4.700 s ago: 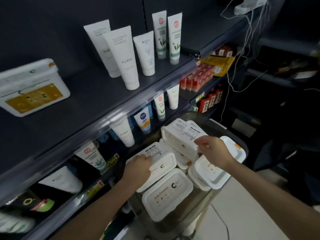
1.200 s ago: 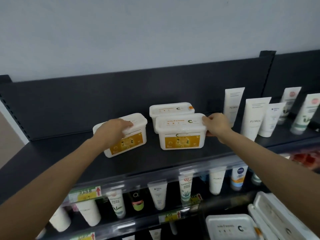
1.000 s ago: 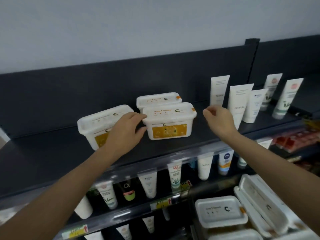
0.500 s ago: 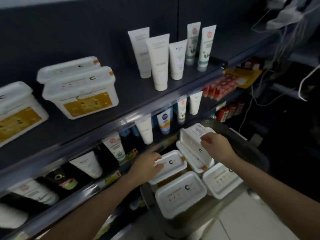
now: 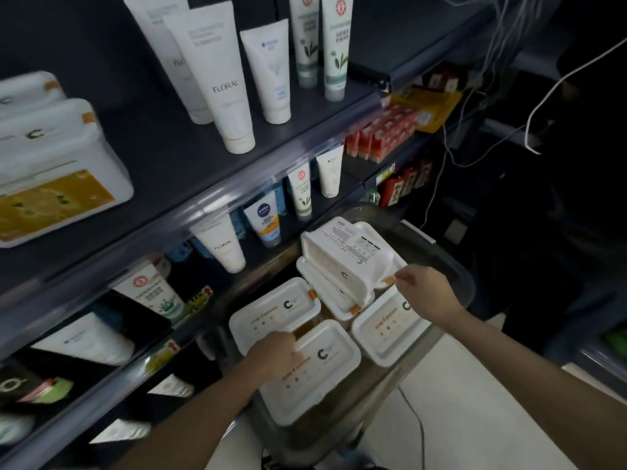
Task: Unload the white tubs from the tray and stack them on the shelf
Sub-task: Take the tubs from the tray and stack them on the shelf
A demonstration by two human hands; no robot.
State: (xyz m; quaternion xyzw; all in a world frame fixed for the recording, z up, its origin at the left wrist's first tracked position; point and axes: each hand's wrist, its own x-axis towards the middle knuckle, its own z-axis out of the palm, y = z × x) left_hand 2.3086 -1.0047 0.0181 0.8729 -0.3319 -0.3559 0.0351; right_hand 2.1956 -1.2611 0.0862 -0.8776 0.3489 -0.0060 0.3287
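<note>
The right hand (image 5: 424,295) pinches only a corner of the tilted tub (image 5: 342,262) in the tray (image 5: 451,269), and the left hand (image 5: 274,351) curls its fingers between two flat tubs (image 5: 315,368), hold unclear, so a lifted tub could slip.

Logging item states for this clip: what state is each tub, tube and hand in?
Near tub, lid on, flat in the tray.
Left hand, fingers curled over the near tub's edge.
Tilted tub, lid on, leaning on its side.
Right hand, pinching the tilted tub's orange tab.
Shelf tub, lid on, upright on the shelf.
FLORAL tube, upright on its cap.
</note>
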